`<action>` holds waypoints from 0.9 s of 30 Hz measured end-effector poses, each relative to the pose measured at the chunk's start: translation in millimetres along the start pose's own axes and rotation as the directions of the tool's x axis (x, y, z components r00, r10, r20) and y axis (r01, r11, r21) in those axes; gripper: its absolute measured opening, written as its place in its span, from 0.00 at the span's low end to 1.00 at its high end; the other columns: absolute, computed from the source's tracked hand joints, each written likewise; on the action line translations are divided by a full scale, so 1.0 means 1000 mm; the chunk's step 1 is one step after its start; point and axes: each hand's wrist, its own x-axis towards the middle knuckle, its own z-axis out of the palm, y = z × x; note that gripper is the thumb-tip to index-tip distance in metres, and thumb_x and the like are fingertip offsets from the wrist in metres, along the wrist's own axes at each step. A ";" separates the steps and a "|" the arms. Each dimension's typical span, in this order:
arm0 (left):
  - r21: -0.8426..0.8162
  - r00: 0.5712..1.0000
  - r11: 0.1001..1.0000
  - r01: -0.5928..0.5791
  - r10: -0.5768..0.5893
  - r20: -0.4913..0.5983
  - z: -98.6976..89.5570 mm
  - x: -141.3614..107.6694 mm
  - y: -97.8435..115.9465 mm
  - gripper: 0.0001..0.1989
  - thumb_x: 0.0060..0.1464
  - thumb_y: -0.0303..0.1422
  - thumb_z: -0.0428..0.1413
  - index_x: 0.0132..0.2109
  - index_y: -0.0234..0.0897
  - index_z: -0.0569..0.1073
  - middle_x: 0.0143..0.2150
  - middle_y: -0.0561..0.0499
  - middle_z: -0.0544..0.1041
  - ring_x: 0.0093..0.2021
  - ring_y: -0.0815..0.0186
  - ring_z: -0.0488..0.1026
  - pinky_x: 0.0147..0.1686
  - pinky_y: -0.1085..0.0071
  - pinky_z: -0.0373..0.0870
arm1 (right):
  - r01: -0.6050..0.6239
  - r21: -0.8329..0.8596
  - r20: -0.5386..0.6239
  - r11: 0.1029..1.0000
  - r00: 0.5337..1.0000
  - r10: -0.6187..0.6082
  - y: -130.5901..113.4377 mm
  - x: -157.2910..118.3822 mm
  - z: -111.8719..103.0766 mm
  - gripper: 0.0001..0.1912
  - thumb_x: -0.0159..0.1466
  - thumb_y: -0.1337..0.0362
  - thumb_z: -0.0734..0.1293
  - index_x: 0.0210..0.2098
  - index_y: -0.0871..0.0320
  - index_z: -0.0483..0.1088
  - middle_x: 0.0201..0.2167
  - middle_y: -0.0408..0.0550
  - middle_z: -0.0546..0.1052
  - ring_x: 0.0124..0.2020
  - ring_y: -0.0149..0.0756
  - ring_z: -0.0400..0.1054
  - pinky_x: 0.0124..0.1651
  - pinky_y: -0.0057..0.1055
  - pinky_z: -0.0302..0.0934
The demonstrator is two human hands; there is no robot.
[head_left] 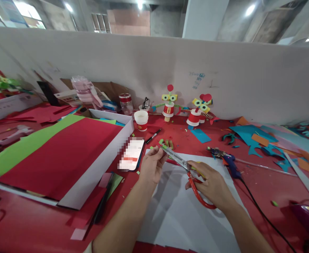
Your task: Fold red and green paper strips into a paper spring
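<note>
My left hand [153, 164] pinches a small green paper piece [161, 142] above the far edge of a white sheet [186, 211]. In my right hand [212, 181] are red-handled scissors [200, 196], with the fingers around the handles. The scissor blades [175, 157] point up and left, their tips at the green piece beside my left fingertips. Whether the blades touch the piece is too small to tell. Just behind the tips lies a folded yellow-green paper spring [169, 143].
Left stands a white box [99, 168] with red and green paper; a phone [132, 154] lies beside it. Paper cup [141, 121] and cup figures [168, 109] stand behind. Right are a glue gun [232, 166], its cord, pliers [229, 138] and blue scraps [251, 135].
</note>
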 end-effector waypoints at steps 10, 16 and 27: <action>0.026 1.000 1.000 0.012 -0.012 0.015 -0.004 0.003 -0.002 0.08 0.45 0.18 0.58 0.25 0.33 0.71 0.23 0.53 0.75 0.27 0.70 0.75 0.33 0.73 0.75 | -0.065 0.043 0.052 0.997 0.997 0.063 0.000 -0.001 0.000 0.21 0.52 0.68 0.65 0.45 0.47 0.70 0.41 0.42 0.76 0.39 0.39 0.70 0.41 0.32 0.64; 0.033 1.000 0.999 0.020 -0.020 0.003 -0.002 0.002 -0.001 0.08 0.46 0.18 0.58 0.25 0.33 0.70 0.25 0.52 0.76 0.28 0.68 0.76 0.35 0.72 0.74 | -0.152 0.140 0.135 0.978 0.982 0.133 0.000 -0.003 0.001 0.23 0.54 0.69 0.61 0.48 0.46 0.67 0.42 0.43 0.75 0.34 0.36 0.73 0.40 0.31 0.64; 0.008 0.999 1.000 0.009 -0.009 -0.047 0.000 0.003 0.002 0.09 0.47 0.17 0.57 0.25 0.32 0.70 0.25 0.52 0.75 0.30 0.69 0.76 0.38 0.70 0.75 | -0.164 0.151 0.094 0.975 0.984 0.151 -0.004 -0.003 0.002 0.21 0.57 0.67 0.60 0.49 0.48 0.67 0.36 0.43 0.78 0.31 0.36 0.75 0.40 0.32 0.64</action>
